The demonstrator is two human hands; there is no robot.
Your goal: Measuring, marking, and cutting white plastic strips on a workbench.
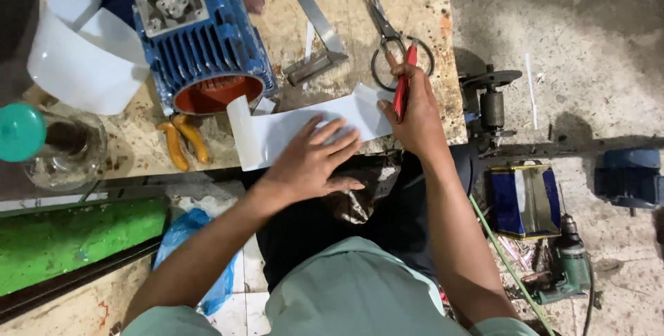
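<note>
**Left palm flat, right fist closed**

Both bare forearms reach forward from pale green short sleeves, the elbows bent and held near the body. The left hand (311, 163) lies palm down, wrist straight, its fingers spread and pointing up and to the right, the thumb stretched out to the side. The right hand (415, 111) sits further forward and to the right, well apart from the left at the wrist. Its fingers are curled into a closed grip, knuckles turned toward the camera, with the thumb pressed in against the index finger.
</note>
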